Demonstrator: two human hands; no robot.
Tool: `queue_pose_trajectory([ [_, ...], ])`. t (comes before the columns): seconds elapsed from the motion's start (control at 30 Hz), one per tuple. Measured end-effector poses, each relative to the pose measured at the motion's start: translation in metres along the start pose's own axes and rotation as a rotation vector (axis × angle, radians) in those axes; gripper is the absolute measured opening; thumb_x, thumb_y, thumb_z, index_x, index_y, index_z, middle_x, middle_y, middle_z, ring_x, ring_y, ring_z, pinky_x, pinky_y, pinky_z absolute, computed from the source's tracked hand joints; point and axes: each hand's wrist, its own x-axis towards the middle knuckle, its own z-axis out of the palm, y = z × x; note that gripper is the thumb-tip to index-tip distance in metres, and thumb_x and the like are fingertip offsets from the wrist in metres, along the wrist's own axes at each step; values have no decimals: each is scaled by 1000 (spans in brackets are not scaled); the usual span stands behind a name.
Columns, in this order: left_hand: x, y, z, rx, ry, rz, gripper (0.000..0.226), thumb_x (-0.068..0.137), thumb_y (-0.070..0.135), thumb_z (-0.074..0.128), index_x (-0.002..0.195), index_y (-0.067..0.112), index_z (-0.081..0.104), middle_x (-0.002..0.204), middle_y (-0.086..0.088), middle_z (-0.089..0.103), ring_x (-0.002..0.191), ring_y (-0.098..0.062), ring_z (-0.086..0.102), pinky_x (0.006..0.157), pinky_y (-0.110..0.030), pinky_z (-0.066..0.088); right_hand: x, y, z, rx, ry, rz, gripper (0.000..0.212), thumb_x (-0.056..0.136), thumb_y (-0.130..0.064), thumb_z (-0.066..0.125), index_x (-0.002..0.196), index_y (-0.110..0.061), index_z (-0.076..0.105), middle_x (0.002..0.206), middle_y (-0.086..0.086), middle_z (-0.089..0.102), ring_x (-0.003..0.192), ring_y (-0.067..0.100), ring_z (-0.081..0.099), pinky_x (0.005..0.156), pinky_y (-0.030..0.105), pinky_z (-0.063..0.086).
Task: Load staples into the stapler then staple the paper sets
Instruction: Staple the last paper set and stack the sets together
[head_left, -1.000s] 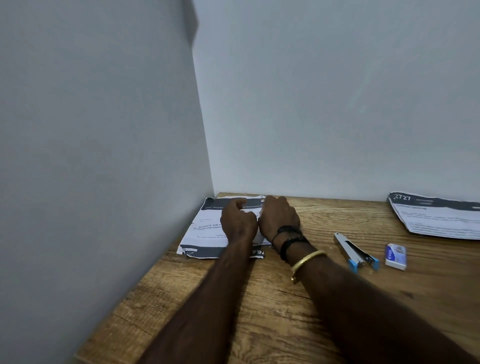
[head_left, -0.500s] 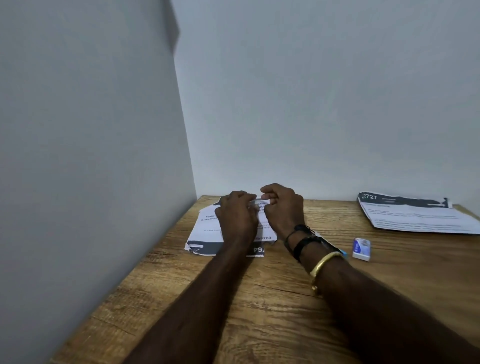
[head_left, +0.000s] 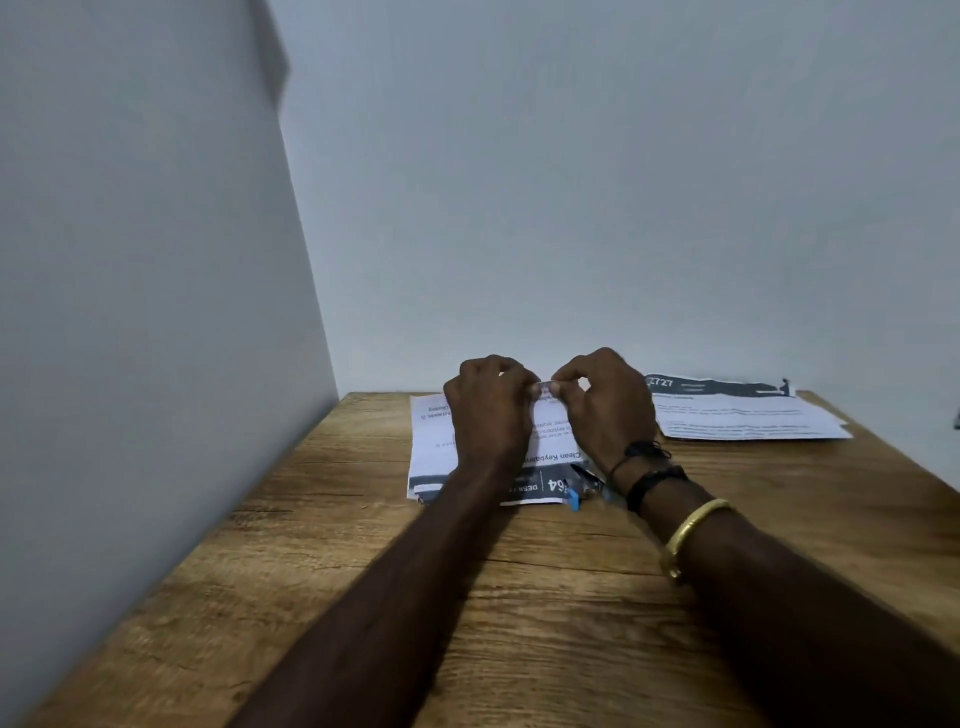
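Since 0.5 s ago the hands have drawn slightly apart. The left hand (head_left: 488, 415) and right hand (head_left: 605, 410) each pinch the paper set (head_left: 431, 447) by its lifted far edge, fingers curled. The stapler (head_left: 573, 500) lies on the surface (head_left: 519, 597) by the right wrist, at the set's near corner.

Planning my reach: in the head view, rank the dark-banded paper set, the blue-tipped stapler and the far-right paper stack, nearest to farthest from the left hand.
From the left hand:
1. Dark-banded printed paper set: beneath it, edge pinched.
2. Blue-tipped stapler: by the right wrist.
3. Printed paper stack: far right.
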Motion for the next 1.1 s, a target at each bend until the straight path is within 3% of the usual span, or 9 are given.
queue_pose_trajectory([
  [0.27, 8, 1, 11, 10, 91, -94, 15, 92, 21, 63, 91, 28, 76, 104, 5, 70, 109, -26, 54, 81, -35, 27, 6, 29, -37, 37, 134, 138, 12, 92, -19, 67, 80, -18, 62, 75, -1, 70, 72, 24, 70, 61, 37, 56],
  [0.4, 11, -5, 12, -55, 116, -246, 18, 91, 15, 63, 90, 28, 74, 109, 2, 67, 109, -26, 54, 86, -38, 34, 10, 37, -51, 25, 234, 84, 9, 92, -14, 67, 84, -16, 62, 77, 0, 67, 74, 20, 61, 53, 19, 36],
  [0.57, 12, -6, 15, -252, 119, -453, 20, 98, 37, 59, 111, 23, 64, 115, -8, 63, 100, -26, 64, 74, -30, 39, 13, 41, -55, 84, 266, 4, 5, 93, -10, 66, 89, -10, 65, 83, 4, 70, 80, 20, 64, 66, 25, 44],
  [0.67, 13, 2, 17, -539, 39, -664, 48, 100, 58, 45, 125, 17, 51, 102, -14, 74, 88, -30, 72, 74, -40, 58, 13, 43, -56, 133, 270, -30, 3, 93, -11, 66, 90, -10, 67, 86, 2, 71, 82, 14, 65, 69, 24, 50],
  [0.77, 19, 9, 16, -1001, 5, -868, 51, 97, 68, 38, 121, 24, 46, 90, -15, 75, 74, -28, 77, 71, -44, 65, 12, 45, -58, 171, 238, -33, 4, 88, -9, 65, 88, -9, 69, 86, 0, 73, 81, 10, 65, 68, 9, 47],
  [0.83, 21, 8, 18, -1123, -17, -924, 42, 100, 55, 49, 121, 18, 49, 98, -17, 74, 79, -31, 77, 75, -45, 65, 11, 48, -60, 166, 203, -20, 5, 85, -7, 65, 86, -8, 70, 85, 0, 73, 79, 10, 66, 66, 3, 44],
  [0.9, 20, 6, 22, -1091, -45, -901, 26, 99, 17, 61, 122, 7, 60, 107, -21, 70, 79, -31, 75, 74, -39, 65, 9, 51, -61, 142, 165, 6, 5, 85, -8, 66, 81, -8, 69, 79, 1, 73, 74, 12, 65, 63, 3, 42],
  [0.97, 17, 2, 28, -1002, -94, -865, 33, 90, -6, 59, 120, 3, 67, 118, -22, 67, 94, -34, 72, 80, -41, 64, 8, 55, -59, 80, 104, 52, 10, 85, -12, 65, 75, -9, 68, 73, 1, 70, 72, 15, 64, 63, 16, 45],
  [1.1, 10, -3, 37, -899, -139, -823, 37, 87, -5, 62, 123, 5, 69, 124, -16, 67, 109, -32, 68, 91, -44, 61, 3, 54, -54, -138, -122, 211, 17, 82, -23, 63, 71, -13, 71, 77, 0, 72, 88, 25, 65, 77, 37, 53],
])
